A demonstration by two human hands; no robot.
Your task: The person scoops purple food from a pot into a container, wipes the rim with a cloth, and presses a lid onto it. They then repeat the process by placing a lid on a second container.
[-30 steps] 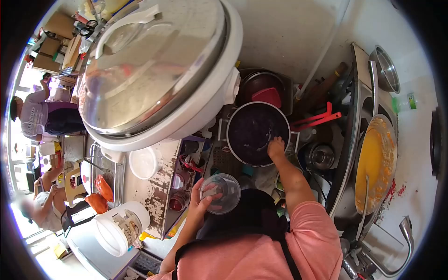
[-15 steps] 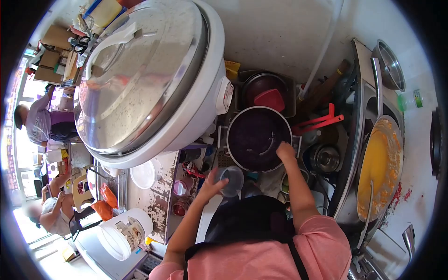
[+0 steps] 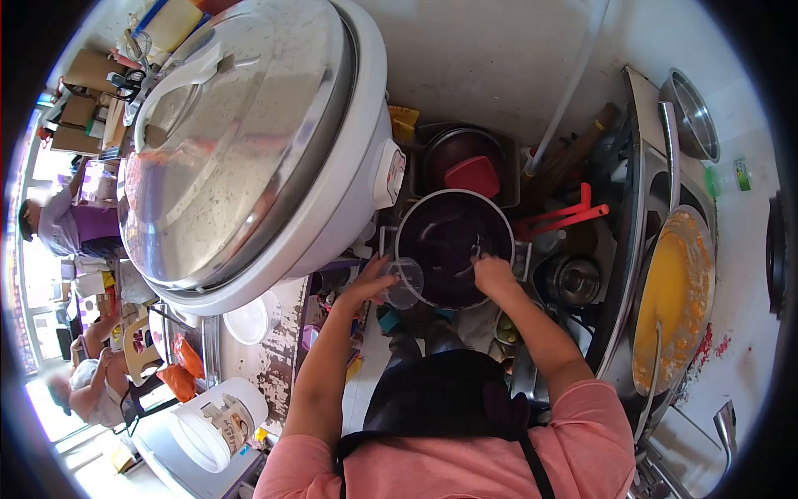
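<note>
A large pot (image 3: pixel 454 200) with dark purple contents stands low in front of me, a pale rim around it. My left hand (image 3: pixel 370 283) grips a clear plastic tub (image 3: pixel 406 285) by its side, at the pot's left rim. Over the near right part of the pot, my right hand (image 3: pixel 494 276) is closed. A thin shiny shape shows by its fingers, too small to identify; whatever the fingers hold is hidden.
A big lidded cooker (image 3: pixel 249 150) towers at the left. Red-handled tools (image 3: pixel 565 218) and a steel pot (image 3: pixel 577 280) are right of the pot. A wide pan of yellow mixture (image 3: pixel 665 299) sits at the far right. Two people are at the far left.
My left hand has moved up with the clear tub to the pot's rim. My right hand has shifted left, further over the pot.
</note>
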